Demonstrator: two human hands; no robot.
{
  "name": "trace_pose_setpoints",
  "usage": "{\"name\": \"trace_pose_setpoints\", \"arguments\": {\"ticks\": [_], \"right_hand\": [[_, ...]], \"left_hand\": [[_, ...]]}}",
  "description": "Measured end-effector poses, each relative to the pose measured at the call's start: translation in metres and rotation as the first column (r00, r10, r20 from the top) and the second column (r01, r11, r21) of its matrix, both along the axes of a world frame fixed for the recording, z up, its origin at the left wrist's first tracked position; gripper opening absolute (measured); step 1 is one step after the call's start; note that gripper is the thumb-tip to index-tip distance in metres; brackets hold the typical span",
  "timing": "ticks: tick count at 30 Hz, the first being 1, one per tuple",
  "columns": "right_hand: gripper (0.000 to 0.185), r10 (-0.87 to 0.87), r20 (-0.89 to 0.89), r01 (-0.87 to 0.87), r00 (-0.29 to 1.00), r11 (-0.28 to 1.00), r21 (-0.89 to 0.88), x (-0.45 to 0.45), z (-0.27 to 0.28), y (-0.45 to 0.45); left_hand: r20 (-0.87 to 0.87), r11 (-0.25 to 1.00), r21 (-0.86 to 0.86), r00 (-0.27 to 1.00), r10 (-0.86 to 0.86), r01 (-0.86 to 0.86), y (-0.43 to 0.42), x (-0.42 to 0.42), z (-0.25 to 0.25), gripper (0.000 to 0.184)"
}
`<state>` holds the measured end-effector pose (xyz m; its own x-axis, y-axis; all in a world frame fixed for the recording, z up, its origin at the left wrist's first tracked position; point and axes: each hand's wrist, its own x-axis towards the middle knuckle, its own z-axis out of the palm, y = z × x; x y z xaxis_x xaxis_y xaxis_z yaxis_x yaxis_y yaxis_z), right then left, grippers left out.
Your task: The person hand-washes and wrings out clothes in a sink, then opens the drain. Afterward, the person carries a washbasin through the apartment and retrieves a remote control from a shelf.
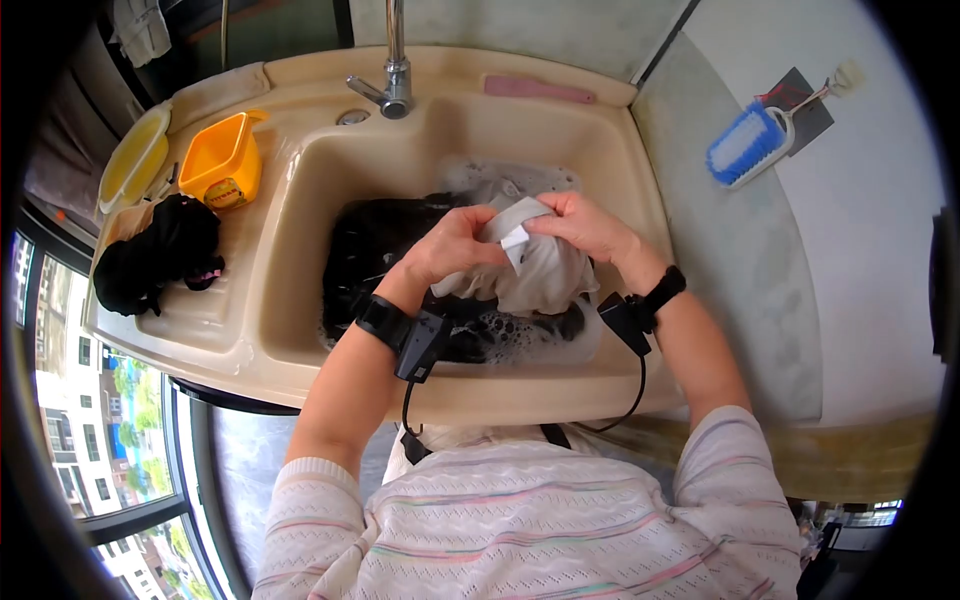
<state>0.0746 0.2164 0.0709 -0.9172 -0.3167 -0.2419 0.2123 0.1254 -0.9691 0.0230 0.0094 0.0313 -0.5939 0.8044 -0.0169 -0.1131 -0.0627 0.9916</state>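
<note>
A wet, light grey garment (545, 275) with a small white label (515, 238) is held up over the sink basin (300, 230). My left hand (458, 245) grips its edge from the left, close to the label. On the other side, my right hand (585, 228) pinches the top edge between thumb and fingers. The garment's lower part hangs down to the soapy water. Dark clothes (375, 250) lie soaking in the basin under and left of it, with suds (505, 335) around them.
A faucet (393, 95) stands behind the basin, and a pink bar-like strip (540, 90) lies on the back ledge. On the left drainboard are a yellow container (222, 160), a pale yellow basin (137, 160) and black cloth (160, 255). A blue brush (748, 145) hangs at right.
</note>
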Motion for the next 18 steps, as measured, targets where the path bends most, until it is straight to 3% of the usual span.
{"name": "trace_pose_setpoints", "arguments": {"ticks": [1, 3, 4, 6, 8, 9, 10, 11, 15, 17, 18], "right_hand": [[0.019, -0.057, -0.025, 0.056, 0.998, 0.998, -0.042, 0.002, 0.014, -0.003], [0.018, -0.101, -0.061, 0.097, 0.993, 0.993, -0.068, 0.007, 0.043, -0.004], [0.017, -0.138, -0.093, 0.13, 0.986, 0.988, -0.089, 0.01, 0.058, -0.004], [0.016, -0.126, -0.166, 0.109, 0.978, 0.988, -0.106, 0.016, 0.087, -0.005], [0.016, -0.035, -0.307, 0.051, 0.951, 0.998, 0.046, 0.017, 0.102, 0.002], [0.016, -0.038, -0.311, 0.055, 0.95, 0.997, 0.046, 0.016, 0.105, 0.007], [0.016, -0.009, -0.317, 0.062, 0.948, 0.985, 0.159, 0.015, 0.109, 0.013], [0.016, 0.022, -0.32, 0.068, 0.947, 0.961, 0.269, 0.013, 0.112, 0.018], [0.022, 0.08, -0.231, 0.02, 0.97, 0.916, 0.401, 0.011, 0.117, 0.037], [0.029, 0.008, -0.033, 0.011, 0.999, 0.849, 0.529, 0.015, 0.123, 0.035], [0.029, 0.009, -0.041, 0.014, 0.999, 0.852, 0.524, 0.016, 0.122, 0.032]], "left_hand": [[-0.004, 1.0, -0.003, 1.0, -0.003, 0.003, -0.002, -0.004, -0.004, 0.03], [-0.273, 0.948, -0.317, 0.953, -0.134, 0.042, -0.007, -0.018, -0.016, 0.039], [-0.277, 0.948, -0.316, 0.951, -0.137, 0.045, -0.009, -0.019, -0.015, 0.039], [-0.431, 0.768, -0.638, 0.85, -0.302, -0.05, -0.013, -0.021, -0.01, 0.046], [-0.479, 0.777, -0.622, 0.832, -0.279, -0.097, -0.014, -0.022, -0.003, 0.053], [-0.619, 0.751, -0.617, 0.734, -0.278, -0.236, -0.016, -0.019, 0.011, 0.054], [-0.739, 0.722, -0.584, 0.611, -0.283, -0.372, -0.019, -0.017, 0.026, 0.054], [-0.752, 0.657, -0.617, 0.57, -0.332, -0.432, -0.024, -0.016, 0.043, 0.054], [-0.772, 0.578, -0.631, 0.497, -0.397, -0.518, -0.046, -0.032, 0.079, 0.052], [-0.905, 0.697, -0.407, 0.364, -0.221, -0.591, -0.057, -0.044, 0.088, 0.038], [-0.962, 0.762, -0.27, 0.203, -0.184, -0.588, -0.062, -0.045, 0.099, 0.029]]}}
